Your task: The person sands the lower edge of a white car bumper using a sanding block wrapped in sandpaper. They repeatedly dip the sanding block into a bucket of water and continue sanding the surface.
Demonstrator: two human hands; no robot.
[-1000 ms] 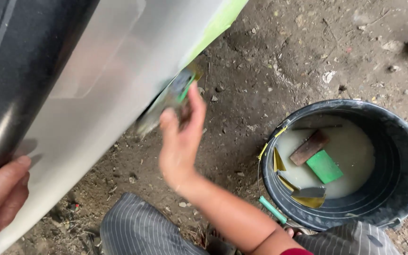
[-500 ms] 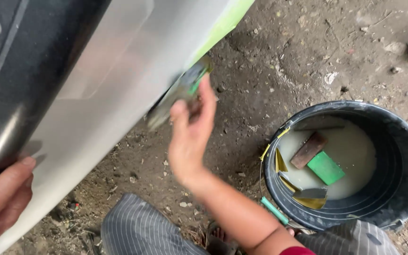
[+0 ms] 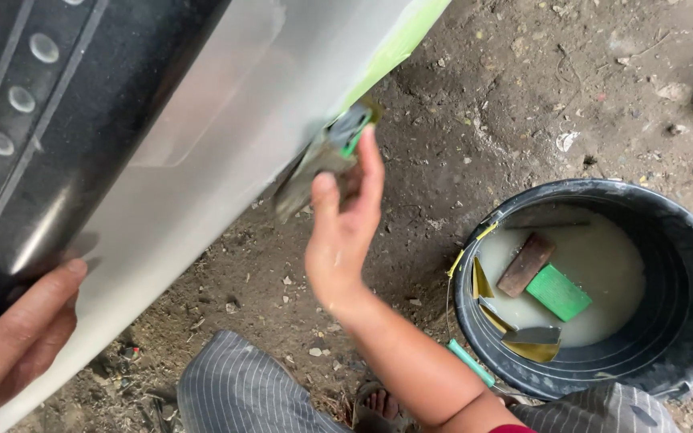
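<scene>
Bare, stony dirt ground [image 3: 523, 104] fills the background beneath a large vehicle body panel, grey-white with a glossy black section and a strip of light green at its upper edge [image 3: 202, 160], which slants across the left half of the frame. At the lower left, the left hand [image 3: 10, 337] presses flat against the panel's black part, thumb and fingers spread on the surface, its grip closed on nothing. Near the centre, the right hand [image 3: 342, 232] reaches up to the panel's lower edge, its grip closed on a worn grey sanding pad with a green backing [image 3: 326, 156] held against the panel just below the green strip. Grey pinstriped trousers [image 3: 242, 393] show along the bottom edge. At right, a round black plastic bucket [image 3: 683, 337] stands on the dirt, holding cloudy water in which lie a brown rectangular block [image 3: 525, 265], a green rectangular block [image 3: 557, 292] and scraps of yellow-brown sandpaper [image 3: 532, 350].
</scene>
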